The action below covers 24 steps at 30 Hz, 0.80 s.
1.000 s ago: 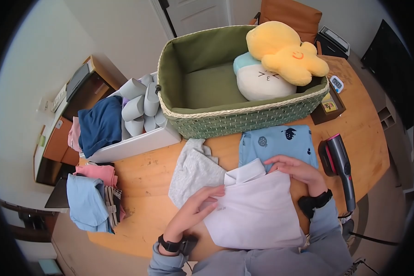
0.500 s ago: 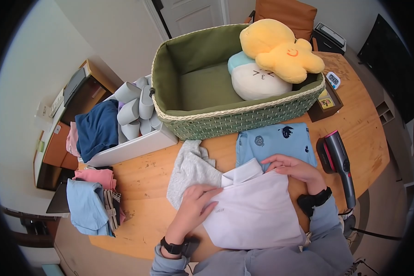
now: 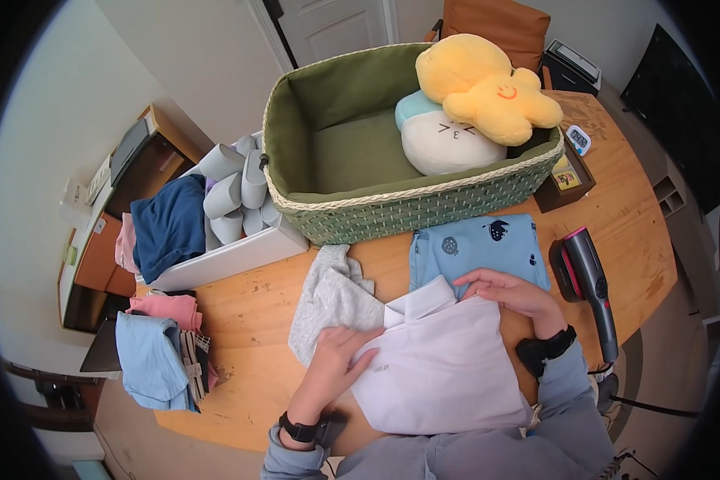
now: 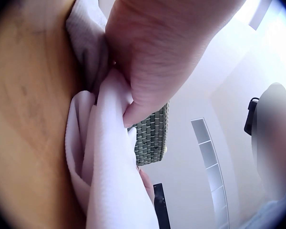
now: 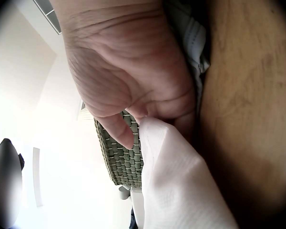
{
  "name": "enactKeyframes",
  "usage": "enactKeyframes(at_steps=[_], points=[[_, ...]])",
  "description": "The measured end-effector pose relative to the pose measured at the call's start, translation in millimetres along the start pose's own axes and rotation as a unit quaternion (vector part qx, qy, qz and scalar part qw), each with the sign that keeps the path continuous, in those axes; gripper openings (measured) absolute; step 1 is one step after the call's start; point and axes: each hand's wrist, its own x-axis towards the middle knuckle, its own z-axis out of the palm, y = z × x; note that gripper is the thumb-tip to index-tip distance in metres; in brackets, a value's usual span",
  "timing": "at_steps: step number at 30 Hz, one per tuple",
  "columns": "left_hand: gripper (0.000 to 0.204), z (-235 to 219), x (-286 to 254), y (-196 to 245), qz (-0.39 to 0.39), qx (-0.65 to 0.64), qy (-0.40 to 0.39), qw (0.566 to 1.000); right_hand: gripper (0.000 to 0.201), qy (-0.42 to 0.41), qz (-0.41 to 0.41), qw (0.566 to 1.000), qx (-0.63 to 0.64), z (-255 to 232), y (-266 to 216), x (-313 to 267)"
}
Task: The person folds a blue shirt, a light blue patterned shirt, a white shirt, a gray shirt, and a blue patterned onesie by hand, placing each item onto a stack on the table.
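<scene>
A white polo shirt [image 3: 436, 368], collar toward the basket, lies folded on the wooden table in front of the person. At its left shoulder the left hand [image 3: 335, 364] holds the edge; in the left wrist view its thumb [image 4: 140, 107] presses on the bunched cloth and the other fingers are hidden. The right hand [image 3: 520, 298] is at the opposite shoulder, holding a raised corner, with its thumb [image 5: 117, 130] apart from the cloth in the right wrist view. A light grey garment [image 3: 336, 300] lies beside the left hand. Beyond the collar is a folded blue printed garment [image 3: 476, 252].
A green woven basket [image 3: 424, 208] with yellow and white plush toys stands behind. A white box [image 3: 228, 266] holds grey slippers and a navy garment. Folded clothes [image 3: 154, 356] are stacked at left. A handheld steamer [image 3: 590, 288] lies at right, near a timer [image 3: 578, 140].
The left hand has shifted slightly at the shirt's edge, its fingers now drawn in more over the grey garment. The right hand stays at its corner. The head view has moved a little.
</scene>
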Motion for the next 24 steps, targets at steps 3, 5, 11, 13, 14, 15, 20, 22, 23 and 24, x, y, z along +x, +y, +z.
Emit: enactKeyframes(at_steps=[3, 5, 11, 13, 14, 15, 20, 22, 23, 24], points=[[0.028, 0.7, -0.2, -0.8, -0.003, 0.002, -0.002, 1.0, 0.039, 0.004, 0.005, 1.0, 0.006, 0.1, 0.3, 0.2], [0.028, 1.3, -0.4, -1.5, -0.004, 0.001, -0.001, 1.0, 0.039, 0.005, 0.009, 1.0, 0.011, 0.2, 0.0, 0.2], [0.028, 1.9, -0.9, -2.7, -0.005, 0.005, -0.003, 1.0, 0.038, 0.005, 0.004, 1.0, 0.004, 1.2, -1.7, 0.0], [0.027, 2.0, -0.9, -2.8, -0.003, 0.005, -0.002, 1.0, 0.039, 0.009, 0.002, 1.0, -0.004, 1.4, -1.8, -0.2], [0.027, 1.9, -0.8, -2.8, -0.003, 0.005, -0.002, 1.0, 0.039, 0.009, 0.002, 1.0, -0.004, 1.4, -1.7, -0.2], [0.027, 1.9, -0.7, -2.8, -0.004, 0.004, -0.001, 1.0, 0.039, 0.009, 0.003, 1.0, -0.001, 1.4, -1.6, -0.2], [0.027, 0.0, -0.5, -0.7, -0.008, 0.016, -0.011, 1.0, 0.039, 0.01, 0.006, 1.0, 0.004, 1.4, -1.3, -0.1], [0.027, 0.0, -0.7, -1.0, -0.006, 0.018, -0.011, 1.0, 0.039, 0.008, 0.003, 1.0, -0.001, 1.6, -1.9, -0.4], [0.027, -0.2, -0.7, -0.5, -0.006, 0.017, -0.012, 1.0, 0.039, 0.008, 0.003, 1.0, -0.001, 1.4, -1.3, -0.4], [0.027, -0.8, -0.2, 0.6, -0.009, 0.018, -0.014, 1.0, 0.039, 0.007, 0.003, 1.0, -0.001, 0.9, -0.7, -0.3]])
